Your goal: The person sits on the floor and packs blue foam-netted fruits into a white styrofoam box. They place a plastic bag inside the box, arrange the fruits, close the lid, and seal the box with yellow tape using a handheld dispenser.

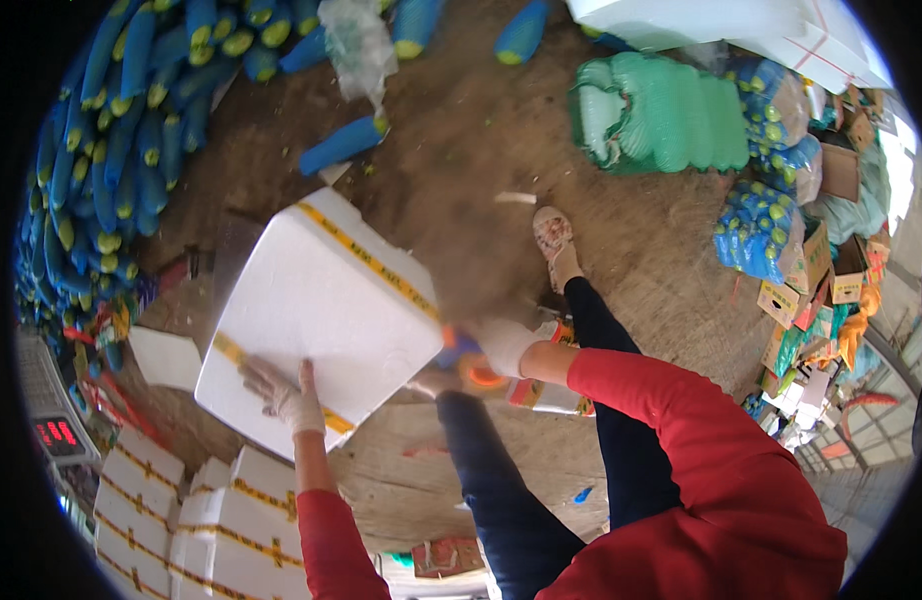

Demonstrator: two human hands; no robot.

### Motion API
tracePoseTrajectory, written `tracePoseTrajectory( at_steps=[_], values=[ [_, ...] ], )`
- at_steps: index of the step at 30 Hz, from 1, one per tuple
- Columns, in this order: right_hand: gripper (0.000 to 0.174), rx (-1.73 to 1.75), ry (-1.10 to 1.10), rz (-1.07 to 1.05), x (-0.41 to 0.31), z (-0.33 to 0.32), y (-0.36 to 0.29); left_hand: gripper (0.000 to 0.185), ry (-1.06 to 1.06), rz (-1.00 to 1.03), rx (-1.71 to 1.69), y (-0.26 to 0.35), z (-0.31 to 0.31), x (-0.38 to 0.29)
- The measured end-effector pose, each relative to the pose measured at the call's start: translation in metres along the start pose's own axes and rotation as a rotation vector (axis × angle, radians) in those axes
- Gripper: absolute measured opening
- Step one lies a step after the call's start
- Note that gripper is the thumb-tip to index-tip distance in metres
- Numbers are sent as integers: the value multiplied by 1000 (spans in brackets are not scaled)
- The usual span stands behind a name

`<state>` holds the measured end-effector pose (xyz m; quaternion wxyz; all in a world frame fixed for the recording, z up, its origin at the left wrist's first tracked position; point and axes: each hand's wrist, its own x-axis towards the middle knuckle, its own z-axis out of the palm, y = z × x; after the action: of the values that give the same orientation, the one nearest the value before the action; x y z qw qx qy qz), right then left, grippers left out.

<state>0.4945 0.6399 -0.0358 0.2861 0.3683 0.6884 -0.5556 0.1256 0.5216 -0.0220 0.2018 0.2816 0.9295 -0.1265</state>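
Observation:
A white foam box [311, 292] lies before me, with yellow printed tape [371, 259] along its upper side and another strip nearer me. My left hand [285, 397], in a thin pale glove, rests on the box over the nearer strip, fingers spread. At the box's right corner, my gloved right hand [506, 346] grips a blurred orange and blue tape dispenser [465, 356]. Whether the tape there is stuck down or loose cannot be made out. A cardboard piece or bag with red and yellow print [551, 394] lies partly hidden behind my right forearm.
Long gourds in blue netting [123, 150] are heaped at the left; a single netted gourd [342, 146] lies beyond the box. Taped foam boxes [228, 517] are stacked lower left, near a red digital display [56, 433]. Green netted bundles [663, 112] and cardboard boxes [806, 259] stand right.

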Motion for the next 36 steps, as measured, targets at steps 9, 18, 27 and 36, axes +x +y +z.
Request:
tracePoseTrajectory(
  at_steps=[9,18,27,36],
  values=[
    [46,-635,-220,-145,82,11,12,105,79,26,21,-13,13,9],
    [38,-302,150,-122,84,40,85,101,106,168,-38,-41,16,21],
    [38,48,237,509,-58,-73,282,81,159,68,14,109,-59,-17],
    [68,473,1301,975,-170,-241,467,88,-860,199,-983,580,67,-130]
  ],
)
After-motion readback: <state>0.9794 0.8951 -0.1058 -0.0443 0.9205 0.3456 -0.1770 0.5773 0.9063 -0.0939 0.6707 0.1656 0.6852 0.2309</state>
